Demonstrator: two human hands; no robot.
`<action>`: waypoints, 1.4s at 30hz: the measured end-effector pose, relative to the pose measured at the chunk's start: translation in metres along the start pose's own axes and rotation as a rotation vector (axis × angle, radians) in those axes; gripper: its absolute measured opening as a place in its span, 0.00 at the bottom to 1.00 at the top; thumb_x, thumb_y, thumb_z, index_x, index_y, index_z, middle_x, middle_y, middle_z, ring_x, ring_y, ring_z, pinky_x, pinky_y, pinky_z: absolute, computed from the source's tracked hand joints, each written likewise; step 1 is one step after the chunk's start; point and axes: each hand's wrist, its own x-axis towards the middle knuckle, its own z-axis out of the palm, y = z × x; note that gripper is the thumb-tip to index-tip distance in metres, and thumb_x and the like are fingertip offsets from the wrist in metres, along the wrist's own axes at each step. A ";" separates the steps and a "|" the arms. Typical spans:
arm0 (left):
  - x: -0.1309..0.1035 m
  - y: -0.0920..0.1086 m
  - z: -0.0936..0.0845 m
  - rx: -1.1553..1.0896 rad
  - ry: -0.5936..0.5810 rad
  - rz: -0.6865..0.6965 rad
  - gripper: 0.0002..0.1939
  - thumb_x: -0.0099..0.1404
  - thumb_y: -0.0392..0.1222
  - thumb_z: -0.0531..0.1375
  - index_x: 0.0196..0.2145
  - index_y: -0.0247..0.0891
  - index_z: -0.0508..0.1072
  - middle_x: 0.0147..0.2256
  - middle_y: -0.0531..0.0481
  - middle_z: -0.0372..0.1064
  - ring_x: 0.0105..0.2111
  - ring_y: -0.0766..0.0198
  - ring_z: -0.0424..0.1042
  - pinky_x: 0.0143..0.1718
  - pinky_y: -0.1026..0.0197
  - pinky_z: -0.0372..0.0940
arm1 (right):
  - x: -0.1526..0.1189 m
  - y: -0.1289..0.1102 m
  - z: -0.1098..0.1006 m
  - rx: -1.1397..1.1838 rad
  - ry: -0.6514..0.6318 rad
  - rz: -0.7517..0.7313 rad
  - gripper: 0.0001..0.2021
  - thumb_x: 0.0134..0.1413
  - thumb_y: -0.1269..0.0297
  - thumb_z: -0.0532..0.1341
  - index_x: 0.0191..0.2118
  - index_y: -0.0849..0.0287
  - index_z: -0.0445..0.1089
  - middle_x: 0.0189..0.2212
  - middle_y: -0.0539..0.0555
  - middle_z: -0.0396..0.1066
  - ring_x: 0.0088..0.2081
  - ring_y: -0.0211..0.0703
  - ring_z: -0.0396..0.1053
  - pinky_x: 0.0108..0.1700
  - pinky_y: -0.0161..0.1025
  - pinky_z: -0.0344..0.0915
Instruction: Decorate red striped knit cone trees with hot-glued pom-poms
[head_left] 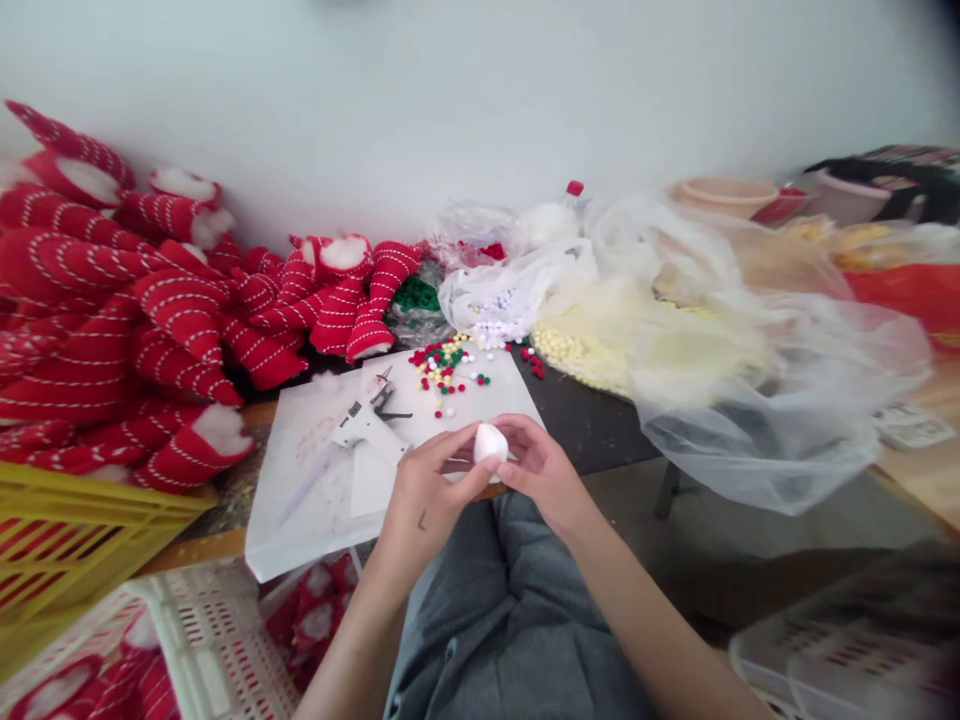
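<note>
A small white rounded piece with a pointed top [490,444] is held between both hands above my lap. My left hand [439,478] grips it from the left, thumb in front and fingers behind. From the right, my right hand [541,462] closes on the same piece with its fingertips. Just left of my hands, a white hot glue gun [369,428] lies on white paper sheets [300,480], its nozzle pointing away. Beyond them is a scatter of small red, green, yellow and white pom-poms [442,368].
Stuffed red cones with white dashed stripes [180,310] pile up on the left. Yellow [90,530] and white [217,630] crates stand below them. Clear bags hold white pom-poms [499,325] and yellow pom-poms [585,355]. Tubs [727,195] stand at the back right.
</note>
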 end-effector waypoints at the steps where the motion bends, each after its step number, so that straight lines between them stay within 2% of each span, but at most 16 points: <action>1: 0.001 -0.002 -0.002 0.001 -0.018 0.002 0.22 0.64 0.49 0.68 0.53 0.38 0.81 0.45 0.44 0.82 0.41 0.56 0.81 0.45 0.55 0.76 | -0.001 -0.001 0.001 0.016 0.011 0.015 0.24 0.46 0.52 0.78 0.48 0.50 0.75 0.45 0.52 0.78 0.49 0.45 0.75 0.51 0.41 0.72; 3: 0.003 -0.005 -0.009 0.056 -0.047 0.043 0.30 0.61 0.53 0.71 0.57 0.39 0.78 0.42 0.44 0.81 0.40 0.55 0.80 0.45 0.53 0.76 | -0.004 -0.004 0.002 0.083 0.042 0.071 0.24 0.46 0.50 0.78 0.48 0.49 0.75 0.45 0.51 0.78 0.48 0.45 0.75 0.50 0.39 0.72; 6: 0.006 -0.007 -0.020 0.274 -0.018 0.214 0.38 0.54 0.59 0.75 0.60 0.45 0.77 0.43 0.44 0.78 0.43 0.52 0.78 0.46 0.49 0.75 | -0.008 -0.008 0.006 0.245 0.053 0.179 0.24 0.50 0.47 0.75 0.49 0.50 0.76 0.42 0.50 0.78 0.42 0.42 0.75 0.43 0.37 0.74; 8: 0.008 -0.006 -0.024 0.342 -0.015 0.352 0.37 0.54 0.60 0.74 0.60 0.48 0.77 0.49 0.42 0.76 0.49 0.50 0.76 0.51 0.47 0.73 | -0.010 -0.008 0.009 0.326 0.029 0.214 0.24 0.51 0.45 0.74 0.49 0.51 0.76 0.40 0.50 0.77 0.38 0.40 0.75 0.39 0.35 0.74; 11: 0.009 -0.003 -0.022 0.234 -0.071 0.478 0.30 0.60 0.56 0.71 0.58 0.48 0.78 0.54 0.42 0.76 0.54 0.52 0.75 0.57 0.49 0.70 | -0.011 -0.007 0.014 0.404 0.030 0.220 0.24 0.50 0.44 0.75 0.49 0.53 0.77 0.40 0.51 0.78 0.36 0.39 0.74 0.35 0.33 0.74; 15: 0.010 -0.001 -0.017 0.088 -0.111 0.453 0.21 0.63 0.51 0.70 0.54 0.47 0.81 0.52 0.44 0.79 0.52 0.55 0.78 0.54 0.54 0.72 | -0.011 -0.002 0.015 0.469 0.032 0.240 0.25 0.51 0.45 0.74 0.50 0.53 0.78 0.44 0.52 0.79 0.39 0.39 0.75 0.40 0.33 0.75; 18: 0.011 0.001 -0.019 0.017 -0.130 0.376 0.17 0.66 0.51 0.68 0.51 0.47 0.83 0.50 0.45 0.81 0.50 0.56 0.79 0.52 0.56 0.73 | -0.013 0.001 0.013 0.512 0.022 0.269 0.25 0.49 0.45 0.75 0.49 0.54 0.79 0.41 0.52 0.80 0.38 0.38 0.76 0.37 0.31 0.75; 22: 0.015 0.005 -0.021 -0.028 -0.014 0.204 0.18 0.72 0.56 0.61 0.47 0.42 0.84 0.44 0.45 0.83 0.45 0.56 0.81 0.48 0.57 0.74 | -0.017 0.004 0.016 0.611 -0.076 0.351 0.25 0.49 0.45 0.75 0.47 0.56 0.80 0.39 0.54 0.82 0.37 0.38 0.77 0.34 0.28 0.73; 24: 0.018 0.005 -0.019 -0.047 0.035 0.190 0.20 0.72 0.57 0.61 0.50 0.41 0.83 0.45 0.44 0.83 0.45 0.55 0.81 0.48 0.56 0.74 | -0.018 0.005 0.019 0.655 -0.122 0.371 0.24 0.50 0.46 0.75 0.48 0.55 0.80 0.40 0.54 0.83 0.38 0.37 0.79 0.34 0.27 0.73; 27: 0.019 0.001 -0.015 -0.095 0.109 0.263 0.24 0.70 0.56 0.62 0.58 0.43 0.77 0.54 0.42 0.78 0.52 0.53 0.77 0.52 0.54 0.72 | -0.018 0.004 0.022 0.684 -0.138 0.354 0.22 0.52 0.49 0.75 0.50 0.52 0.80 0.43 0.53 0.83 0.40 0.38 0.81 0.36 0.26 0.75; 29: 0.015 -0.005 -0.014 -0.148 0.106 0.286 0.24 0.71 0.58 0.61 0.59 0.44 0.76 0.57 0.41 0.75 0.55 0.52 0.75 0.54 0.52 0.71 | -0.018 0.001 0.022 0.683 -0.147 0.348 0.21 0.53 0.49 0.75 0.50 0.52 0.80 0.46 0.54 0.83 0.43 0.39 0.81 0.37 0.27 0.75; 31: 0.008 -0.013 -0.013 -0.214 0.002 0.270 0.28 0.70 0.62 0.61 0.60 0.45 0.75 0.59 0.40 0.73 0.58 0.49 0.73 0.57 0.49 0.70 | -0.018 -0.001 0.022 0.678 -0.147 0.357 0.21 0.54 0.49 0.74 0.50 0.53 0.81 0.46 0.55 0.83 0.43 0.40 0.82 0.37 0.26 0.75; 34: -0.005 -0.027 -0.010 -0.239 -0.143 0.218 0.44 0.57 0.64 0.71 0.67 0.50 0.67 0.65 0.40 0.67 0.63 0.44 0.70 0.63 0.44 0.66 | -0.017 0.000 0.020 0.646 -0.121 0.366 0.22 0.53 0.46 0.74 0.49 0.54 0.82 0.46 0.56 0.83 0.41 0.41 0.82 0.36 0.28 0.75; 36: -0.011 -0.035 -0.006 -0.189 -0.117 0.191 0.52 0.51 0.58 0.76 0.69 0.51 0.62 0.67 0.39 0.65 0.64 0.43 0.68 0.64 0.44 0.65 | -0.017 0.003 0.019 0.579 -0.113 0.365 0.25 0.51 0.43 0.74 0.49 0.55 0.82 0.46 0.57 0.83 0.40 0.43 0.81 0.37 0.32 0.76; 39: -0.015 -0.042 -0.002 -0.092 0.002 0.222 0.47 0.55 0.52 0.76 0.68 0.49 0.63 0.66 0.38 0.66 0.62 0.45 0.71 0.61 0.45 0.69 | -0.018 0.005 0.018 0.386 -0.078 0.367 0.32 0.50 0.36 0.71 0.49 0.59 0.81 0.43 0.61 0.82 0.37 0.47 0.79 0.34 0.37 0.75; 42: -0.013 -0.042 -0.004 0.076 0.082 0.341 0.42 0.60 0.51 0.73 0.68 0.49 0.63 0.63 0.39 0.70 0.61 0.47 0.73 0.59 0.46 0.71 | -0.018 -0.004 0.014 -0.050 0.133 0.151 0.24 0.57 0.40 0.68 0.45 0.57 0.79 0.40 0.59 0.80 0.39 0.47 0.77 0.39 0.41 0.75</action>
